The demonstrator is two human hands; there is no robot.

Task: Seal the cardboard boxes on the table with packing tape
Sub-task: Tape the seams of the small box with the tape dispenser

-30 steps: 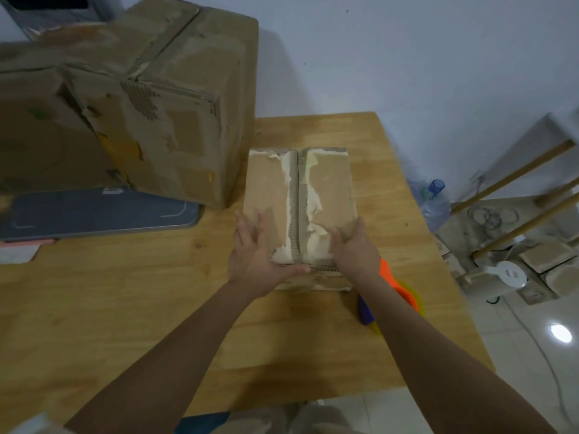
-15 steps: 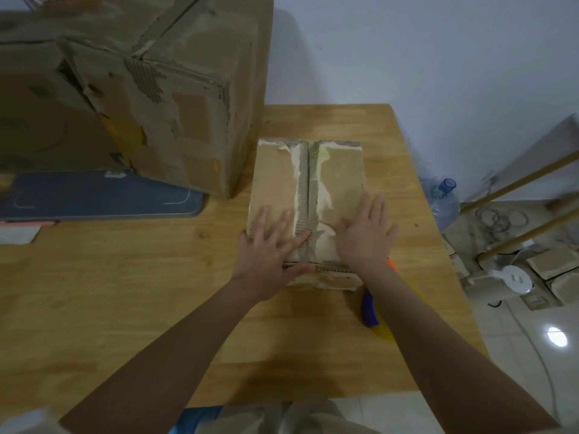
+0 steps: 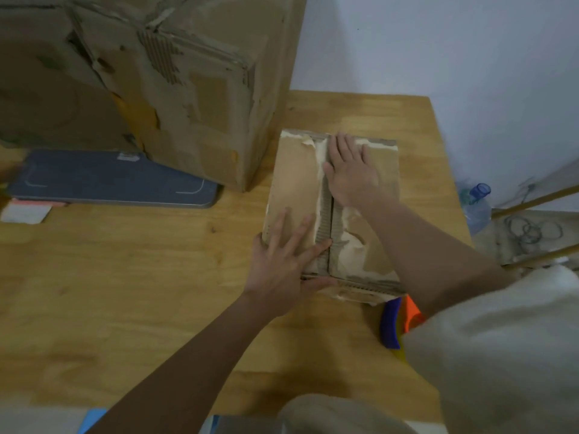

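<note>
Left hand [image 3: 282, 261] flat, fingers spread, gripping nothing, pressing the near left flap of the small box [image 3: 369, 255]. Right hand [image 3: 351, 173] likewise flat and empty on the far right flap, beside the centre seam. Box sits at table [image 3: 125, 292] centre-right. Big box [image 3: 150, 89] at 10 o'clock, near but apart. At 5 o'clock, touching the small box's corner, a blue-orange tool [image 3: 391, 324], likely the tape dispenser, part hidden. No fresh tape visible on the seam: flaps closed, taping still to do. No readable writing.

Matt, torn corrugated cardboard small box [image 3: 294, 186] on a smooth varnished wood table [image 3: 125, 277], beside glossy plastic tape dispenser [image 3: 390, 324]
</note>
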